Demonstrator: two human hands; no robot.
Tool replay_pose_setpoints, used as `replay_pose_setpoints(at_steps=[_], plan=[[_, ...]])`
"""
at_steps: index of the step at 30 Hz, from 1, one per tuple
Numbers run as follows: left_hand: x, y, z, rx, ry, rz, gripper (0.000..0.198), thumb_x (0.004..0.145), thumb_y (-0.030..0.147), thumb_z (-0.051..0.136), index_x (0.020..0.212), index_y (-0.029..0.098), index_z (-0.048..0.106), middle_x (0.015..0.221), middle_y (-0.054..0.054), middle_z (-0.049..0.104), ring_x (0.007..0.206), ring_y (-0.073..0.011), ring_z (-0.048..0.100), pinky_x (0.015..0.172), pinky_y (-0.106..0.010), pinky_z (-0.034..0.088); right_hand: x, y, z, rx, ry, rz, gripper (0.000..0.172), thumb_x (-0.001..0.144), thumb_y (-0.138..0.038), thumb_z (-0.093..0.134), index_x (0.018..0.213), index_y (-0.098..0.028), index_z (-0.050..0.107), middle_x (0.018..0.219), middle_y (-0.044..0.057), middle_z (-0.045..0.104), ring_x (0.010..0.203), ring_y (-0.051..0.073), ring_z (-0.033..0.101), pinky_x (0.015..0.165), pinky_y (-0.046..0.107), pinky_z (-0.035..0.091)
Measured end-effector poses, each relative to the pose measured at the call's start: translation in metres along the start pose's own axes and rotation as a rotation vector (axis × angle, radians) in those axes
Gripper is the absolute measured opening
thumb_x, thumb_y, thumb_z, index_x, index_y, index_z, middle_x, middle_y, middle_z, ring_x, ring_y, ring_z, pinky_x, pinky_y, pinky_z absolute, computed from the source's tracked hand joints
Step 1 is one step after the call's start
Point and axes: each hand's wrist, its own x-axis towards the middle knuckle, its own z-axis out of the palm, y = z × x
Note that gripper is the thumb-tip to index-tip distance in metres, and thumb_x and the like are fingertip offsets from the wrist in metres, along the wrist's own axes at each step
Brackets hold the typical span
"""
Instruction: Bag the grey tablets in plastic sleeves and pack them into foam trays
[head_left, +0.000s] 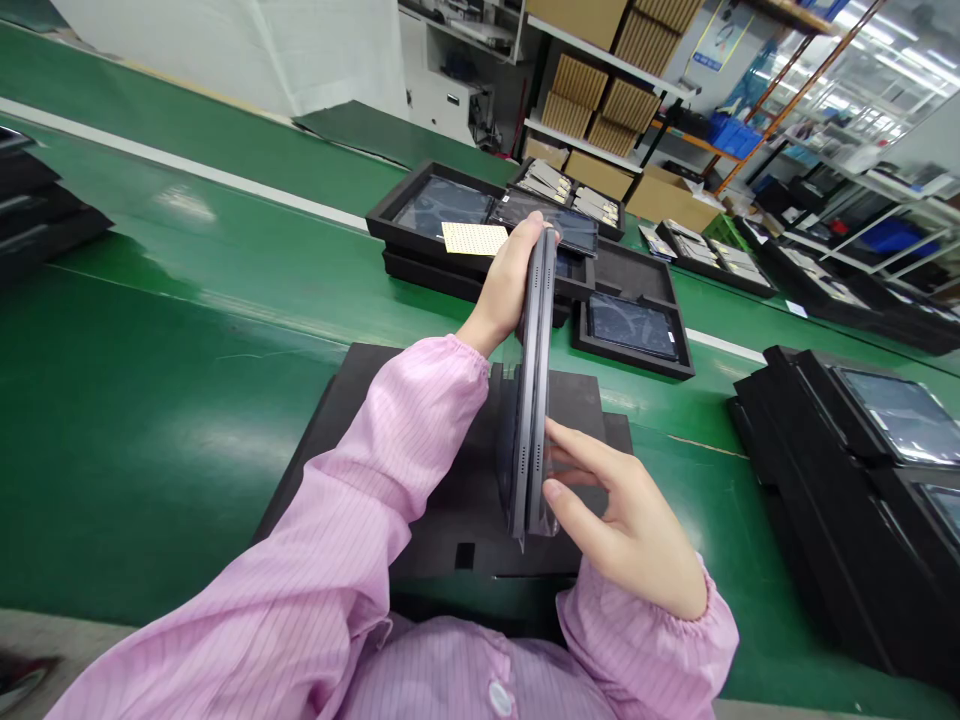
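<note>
Two thin grey tablets (537, 380) stand face to face on edge, held up over a black foam pad (420, 470) on the bench. Speaker holes show along their narrow sides. At the far end, my left hand (510, 285) is wrapped round both tablets. On the near right side, my right hand (622, 500) touches the right tablet with its fingertips; its thumb and fingers are apart. Clear film hangs at the tablets' near lower corner. Behind them, a yellow label sheet (474, 239) lies on a black foam tray (382, 225) with tablets in it.
A small black tray (686, 360) holds one tablet. Stacked black trays with tablets (795, 420) stand at the right, and more black trays (45, 210) at the left. The green bench (187, 400) runs across. Shelves with cardboard boxes (577, 90) are at the back.
</note>
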Motion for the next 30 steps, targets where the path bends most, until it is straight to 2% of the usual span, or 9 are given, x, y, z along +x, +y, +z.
replay_pose_setpoints(at_steps=[4, 8, 14, 18, 22, 26, 30], plan=[[-0.001, 0.002, 0.001, -0.014, -0.003, -0.003, 0.031, 0.102, 0.041, 0.052, 0.081, 0.019, 0.061, 0.09, -0.003, 0.067, 0.113, -0.0221, 0.067, 0.105, -0.035, 0.047, -0.002, -0.002, 0.0, -0.011, 0.005, -0.009, 0.051, 0.09, -0.017, 0.056, 0.141, -0.019, 0.063, 0.121, 0.009, 0.078, 0.103, 0.023, 0.078, 0.076, 0.033, 0.069], [-0.003, 0.005, 0.001, -0.006, -0.016, 0.018, 0.031, 0.102, 0.038, 0.052, 0.078, 0.02, 0.06, 0.086, -0.002, 0.065, 0.11, -0.0215, 0.067, 0.106, -0.034, 0.047, -0.005, -0.006, 0.003, -0.082, 0.033, -0.014, 0.054, 0.088, -0.026, 0.062, 0.14, -0.009, 0.061, 0.121, 0.014, 0.077, 0.1, 0.025, 0.079, 0.073, 0.032, 0.069], [-0.005, 0.005, 0.001, 0.029, -0.015, 0.048, 0.03, 0.1, 0.037, 0.056, 0.075, 0.021, 0.059, 0.085, -0.002, 0.065, 0.108, -0.022, 0.066, 0.105, -0.034, 0.047, -0.011, -0.01, 0.005, -0.228, -0.01, -0.082, 0.062, 0.088, -0.021, 0.057, 0.148, -0.006, 0.05, 0.137, 0.018, 0.068, 0.122, 0.029, 0.07, 0.097, 0.042, 0.065], [-0.005, 0.006, 0.001, 0.044, -0.02, 0.06, 0.032, 0.101, 0.038, 0.054, 0.076, 0.02, 0.06, 0.087, -0.003, 0.065, 0.11, -0.0232, 0.065, 0.105, -0.035, 0.047, -0.012, -0.008, 0.0, -0.229, -0.057, -0.123, 0.063, 0.088, -0.018, 0.054, 0.149, -0.008, 0.047, 0.14, 0.016, 0.067, 0.126, 0.027, 0.068, 0.099, 0.039, 0.063], [-0.006, 0.006, 0.001, 0.103, -0.068, 0.148, 0.038, 0.104, 0.044, 0.047, 0.077, 0.02, 0.06, 0.085, -0.003, 0.064, 0.106, -0.022, 0.065, 0.104, -0.035, 0.046, -0.012, -0.006, -0.001, -0.233, -0.064, -0.129, 0.063, 0.088, -0.018, 0.054, 0.149, -0.006, 0.046, 0.141, 0.018, 0.065, 0.129, 0.027, 0.066, 0.101, 0.039, 0.062], [-0.006, 0.004, 0.0, 0.193, -0.107, 0.23, 0.044, 0.104, 0.053, 0.038, 0.082, 0.022, 0.06, 0.087, -0.003, 0.064, 0.102, -0.0211, 0.065, 0.102, -0.037, 0.048, -0.013, -0.005, -0.004, -0.236, -0.093, -0.116, 0.063, 0.087, -0.021, 0.053, 0.147, -0.001, 0.047, 0.139, 0.02, 0.066, 0.126, 0.027, 0.068, 0.102, 0.037, 0.062], [-0.008, 0.004, 0.0, 0.217, -0.135, 0.258, 0.044, 0.104, 0.053, 0.037, 0.084, 0.021, 0.06, 0.088, -0.003, 0.064, 0.099, -0.0206, 0.064, 0.1, -0.037, 0.048, -0.014, -0.005, -0.007, -0.233, -0.107, -0.11, 0.062, 0.087, -0.021, 0.054, 0.145, -0.001, 0.051, 0.138, 0.02, 0.067, 0.122, 0.026, 0.07, 0.102, 0.035, 0.061]])
